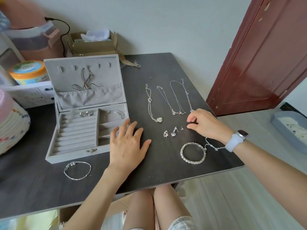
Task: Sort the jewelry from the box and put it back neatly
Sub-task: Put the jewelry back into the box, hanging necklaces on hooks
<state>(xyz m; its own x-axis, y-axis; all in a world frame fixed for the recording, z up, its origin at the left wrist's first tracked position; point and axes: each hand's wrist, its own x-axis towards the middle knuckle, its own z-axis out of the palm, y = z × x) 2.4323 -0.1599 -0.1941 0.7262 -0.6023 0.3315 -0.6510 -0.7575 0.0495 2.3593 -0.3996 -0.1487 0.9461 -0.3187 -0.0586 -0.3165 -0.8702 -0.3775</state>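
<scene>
The grey box (83, 113) stands open on the dark table (166, 67), lid up, with rings (85, 114) in the top roll slot, a bangle (113, 115) in the upper right compartment and a brown cord (85, 80) hanging on the lid hooks. The rest lies sorted on the table: four chains (167, 100) in a row, three earrings (172, 132) below them, a stone-set bangle (193, 153) near the front edge, and a thin bracelet (77, 170) in front of the box. The left hand (127, 146) rests flat on the table beside the box, fingers spread, holding nothing. The right hand (204, 123) hovers just right of the smallest stud (182, 128), thumb and forefinger curled toward a pinch; whether anything sits between them I cannot tell. These pieces look light. The chains are limp and likely to tangle, so each is best lifted at the clasp or pendant and lowered straight. The studs are tiny and slippery, needing a fingertip pinch on the post. The bangles are stiff and can be taken by the rim. A tub (27, 72) left of the box carries a label too blurred to read.
</scene>
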